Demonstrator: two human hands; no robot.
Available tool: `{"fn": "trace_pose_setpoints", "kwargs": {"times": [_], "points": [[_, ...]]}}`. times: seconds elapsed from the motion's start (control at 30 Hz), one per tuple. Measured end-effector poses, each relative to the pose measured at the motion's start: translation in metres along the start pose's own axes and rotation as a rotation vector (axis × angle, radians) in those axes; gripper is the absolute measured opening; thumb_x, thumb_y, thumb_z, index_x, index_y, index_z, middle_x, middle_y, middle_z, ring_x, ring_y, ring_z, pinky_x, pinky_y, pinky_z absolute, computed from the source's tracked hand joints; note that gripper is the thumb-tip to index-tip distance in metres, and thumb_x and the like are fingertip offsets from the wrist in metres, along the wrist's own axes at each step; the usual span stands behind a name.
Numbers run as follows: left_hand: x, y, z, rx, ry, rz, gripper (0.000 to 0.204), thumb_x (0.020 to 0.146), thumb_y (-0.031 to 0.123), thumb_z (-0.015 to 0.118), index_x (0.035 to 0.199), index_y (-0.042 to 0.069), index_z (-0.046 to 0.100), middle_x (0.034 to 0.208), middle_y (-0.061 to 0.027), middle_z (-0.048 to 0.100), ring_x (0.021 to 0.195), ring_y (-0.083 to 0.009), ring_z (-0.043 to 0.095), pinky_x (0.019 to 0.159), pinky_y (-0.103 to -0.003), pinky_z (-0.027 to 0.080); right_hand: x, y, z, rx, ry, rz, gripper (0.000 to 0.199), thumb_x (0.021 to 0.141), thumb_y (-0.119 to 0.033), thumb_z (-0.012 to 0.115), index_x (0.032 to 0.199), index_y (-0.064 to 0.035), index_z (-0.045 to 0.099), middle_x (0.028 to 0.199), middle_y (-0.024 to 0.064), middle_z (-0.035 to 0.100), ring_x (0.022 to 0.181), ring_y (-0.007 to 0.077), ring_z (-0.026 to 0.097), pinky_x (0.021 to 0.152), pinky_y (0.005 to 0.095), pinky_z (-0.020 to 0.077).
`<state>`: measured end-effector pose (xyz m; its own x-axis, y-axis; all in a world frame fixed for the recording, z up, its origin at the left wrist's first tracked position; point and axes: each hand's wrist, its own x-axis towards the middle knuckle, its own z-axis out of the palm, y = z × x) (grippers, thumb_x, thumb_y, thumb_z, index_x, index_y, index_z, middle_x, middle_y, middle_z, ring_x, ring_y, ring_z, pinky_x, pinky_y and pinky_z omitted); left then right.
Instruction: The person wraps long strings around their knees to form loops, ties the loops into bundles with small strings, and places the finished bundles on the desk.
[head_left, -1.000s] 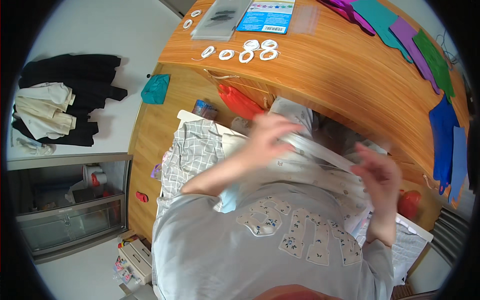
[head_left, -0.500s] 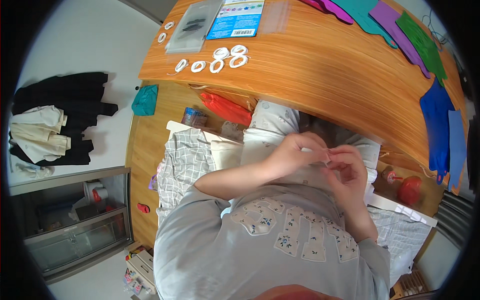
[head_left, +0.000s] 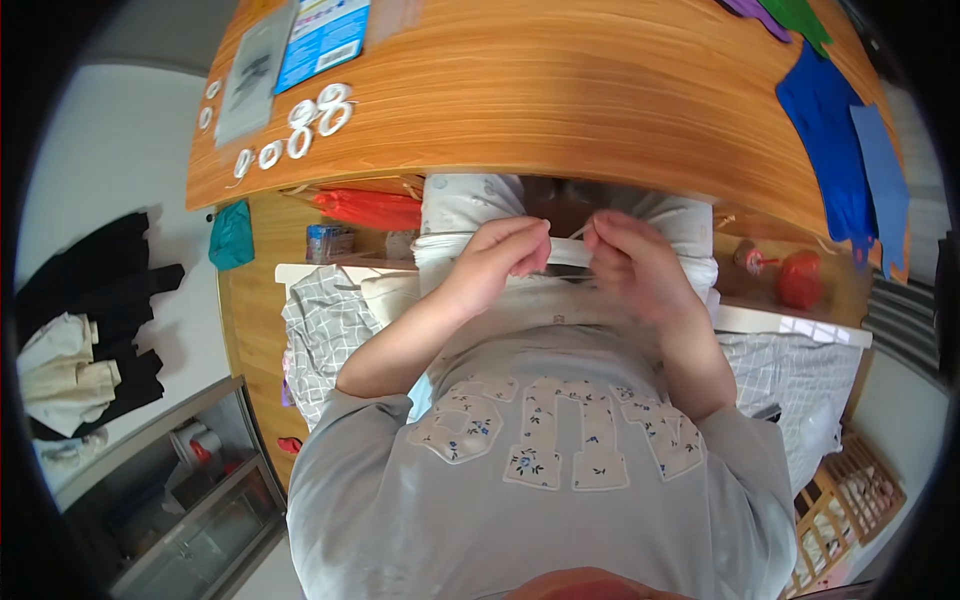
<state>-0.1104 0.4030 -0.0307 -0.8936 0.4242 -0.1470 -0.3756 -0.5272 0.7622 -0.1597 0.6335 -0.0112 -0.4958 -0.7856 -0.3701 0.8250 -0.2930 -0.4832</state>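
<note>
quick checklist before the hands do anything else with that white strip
1. Left hand closed on the white strip: ok, fingers curl round its left end.
2. Right hand on the strip: ok, fingers pinch its right end.
3. Strip free of the wooden table: ok, it is held below the table edge, above the lap.
4. Whether the strip is taut or twisted: cannot tell, the hands hide most of it.
5. White rings in front: ok, lying on the tabletop at far left, apart from both hands.
6. Blue felt sheets: ok, on the table at right, untouched.
</note>
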Motion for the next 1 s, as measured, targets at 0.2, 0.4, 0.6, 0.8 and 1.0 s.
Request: {"fn": "trace_pose_setpoints", "kwargs": {"times": [0.2,0.4,0.6,0.8,1.0], "points": [[0.013,-0.011,0.04,0.407,0.406,0.022,0.035,0.104,0.024,0.042,0.089,0.001,0.063,0.074,-0.0057,0.061,0.06,-0.0102,0.047,0.057,-0.023,0.036,0.008,0.041,0.028,-1.067,0.224,-0.623,0.021,0.099,-0.02,0.052,0.088,-0.0037,0.058,0.066,-0.0029,0.052,0.058,0.0116,0.05,0.053,0.0293,0.0403],[0.001,-0.026,-0.006,-0.273,0.021,0.074,0.037,0.104,0.029,0.045,0.099,-0.002,0.065,0.079,-0.007,0.066,0.056,-0.0084,0.043,0.055,-0.024,0.034,0.0,0.039,0.02,-1.2,0.26,-0.373,0.013,0.097,-0.012,0.052,0.09,-0.0021,0.058,0.076,0.0067,0.057,0.068,0.0138,0.052,0.063,0.0284,0.0421],[-0.008,-0.008,0.029,0.437,0.276,0.131,0.034,0.099,0.029,0.052,0.086,0.001,0.066,0.074,-0.0088,0.065,0.05,-0.012,0.037,0.056,-0.029,0.034,-0.006,0.036,0.018,-0.971,0.158,-0.432,0.013,0.097,-0.013,0.053,0.091,-0.002,0.057,0.076,0.0091,0.055,0.069,0.0143,0.051,0.064,0.0283,0.0419],[-0.012,-0.013,0.012,0.056,-0.056,0.297,0.043,0.101,0.036,0.044,0.081,0.004,0.066,0.072,-0.0096,0.064,0.049,-0.0137,0.034,0.057,-0.029,0.034,-0.012,0.039,0.025,-0.929,0.005,-0.4,0.015,0.098,-0.014,0.052,0.092,-0.0015,0.057,0.076,0.0062,0.056,0.069,0.0132,0.051,0.064,0.0291,0.042],[-0.01,0.002,0.047,0.49,0.377,0.227,0.048,0.102,0.038,0.038,0.083,0.005,0.066,0.074,-0.0085,0.066,0.051,-0.0139,0.035,0.058,-0.029,0.035,-0.011,0.039,0.026,-1.019,0.026,-0.401,0.016,0.099,-0.015,0.052,0.092,-0.0016,0.057,0.076,0.0052,0.056,0.07,0.0127,0.051,0.065,0.0293,0.0429]]}}
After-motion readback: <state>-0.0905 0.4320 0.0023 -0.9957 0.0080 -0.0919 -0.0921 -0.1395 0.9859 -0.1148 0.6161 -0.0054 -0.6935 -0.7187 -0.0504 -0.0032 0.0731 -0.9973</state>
